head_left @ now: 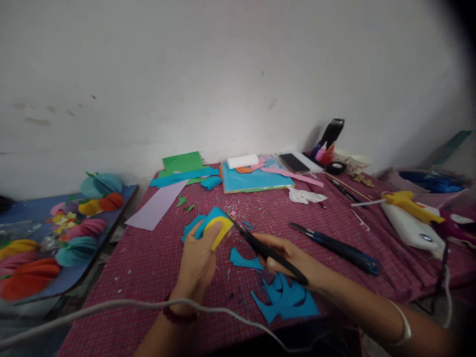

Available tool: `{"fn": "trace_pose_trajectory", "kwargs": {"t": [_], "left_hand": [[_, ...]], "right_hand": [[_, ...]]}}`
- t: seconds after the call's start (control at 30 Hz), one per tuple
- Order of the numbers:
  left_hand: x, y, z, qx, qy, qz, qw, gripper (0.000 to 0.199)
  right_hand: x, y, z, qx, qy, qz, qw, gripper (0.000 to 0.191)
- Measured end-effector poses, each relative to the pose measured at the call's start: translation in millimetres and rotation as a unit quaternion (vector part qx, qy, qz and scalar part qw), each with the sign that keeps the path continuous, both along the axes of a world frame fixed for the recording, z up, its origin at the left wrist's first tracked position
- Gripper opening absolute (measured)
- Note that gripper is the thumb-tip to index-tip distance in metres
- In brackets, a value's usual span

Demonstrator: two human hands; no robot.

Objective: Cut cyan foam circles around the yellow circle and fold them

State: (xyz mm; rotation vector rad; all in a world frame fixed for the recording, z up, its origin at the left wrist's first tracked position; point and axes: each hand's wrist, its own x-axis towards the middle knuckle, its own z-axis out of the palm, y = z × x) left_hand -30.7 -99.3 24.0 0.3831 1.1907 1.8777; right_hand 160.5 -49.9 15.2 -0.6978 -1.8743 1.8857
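Observation:
My left hand [201, 250] pinches a yellow paper circle [224, 225] together with blue paper [214, 214] behind it. In my right hand [288, 253] is a pair of black-handled scissors [266, 248]. Their blades reach to the upper right edge of the blue paper; whether they are parted there is too blurred to tell. More blue paper lies just left of the held pieces, partly hidden by my left fingers. Below the scissors are a curved blue offcut [245, 260] and a heap of cut blue scraps [284, 300].
A box cutter [334, 248] lies right of my right hand, with a yellow glue gun [407, 204] beyond. A white cable [145, 303] crosses in front. Paper pumpkins [100, 186] sit on the blue table at left. A phone [293, 162] and paper sheets [256, 181] lie at the back.

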Motion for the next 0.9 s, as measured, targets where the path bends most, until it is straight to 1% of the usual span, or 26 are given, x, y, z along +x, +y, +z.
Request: {"fn": "trace_pose_trajectory", "kwargs": {"t": [0.13, 0.23, 0.37, 0.5, 0.73, 0.9], "left_hand": [[0.5, 0.1, -0.5, -0.001, -0.002, 0.000, 1.000, 0.030], [0.9, 0.1, -1.4, 0.001, -0.001, 0.003, 1.000, 0.030], [0.9, -0.2, -1.5, 0.008, 0.001, -0.012, 1.000, 0.028], [0.2, -0.7, -0.6, -0.001, -0.006, -0.016, 1.000, 0.031], [1.0, -2.9, 2.1, 0.006, 0.006, -0.034, 0.999, 0.030], [1.2, -4.6, 4.9, -0.003, 0.002, -0.054, 0.999, 0.029]], "right_hand": [[1.3, -0.8, -2.7, 0.016, 0.030, -0.002, 0.999, 0.061], [1.6, -1.9, -6.5, 0.000, 0.041, -0.001, 0.999, 0.063], [1.5, -3.3, -10.7, -0.016, 0.035, 0.002, 0.999, 0.069], [3.2, -4.3, -11.5, -0.016, 0.033, 0.005, 0.999, 0.066], [8.7, -4.2, -11.8, 0.018, 0.054, 0.002, 0.998, 0.061], [15.0, -2.4, -7.3, 0.039, 0.028, 0.005, 0.999, 0.057]]}}
